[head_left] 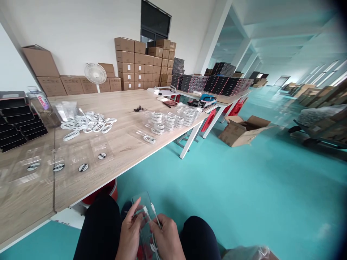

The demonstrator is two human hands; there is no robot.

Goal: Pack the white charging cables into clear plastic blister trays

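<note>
My left hand (130, 231) and my right hand (167, 234) are low in the view, above my lap. Together they hold a clear plastic bag (143, 206) with a white cable (151, 211) partly inside it. The left hand's fingers pinch the bag's edge. The right hand's fingers are closed around the cable ends and the bag. On the wooden table (127, 144) to my left lie a pile of coiled white cables (86, 124), flat clear bags with round black stickers (81, 159), and several bagged cables (173, 119).
Black trays (16, 122) and a water bottle (40, 106) sit at the table's left end. Cardboard boxes (141, 65) and a white fan (95, 74) stand by the wall. An open carton (242, 130) lies on the teal floor. Further tables carry stacked black boxes (217, 83).
</note>
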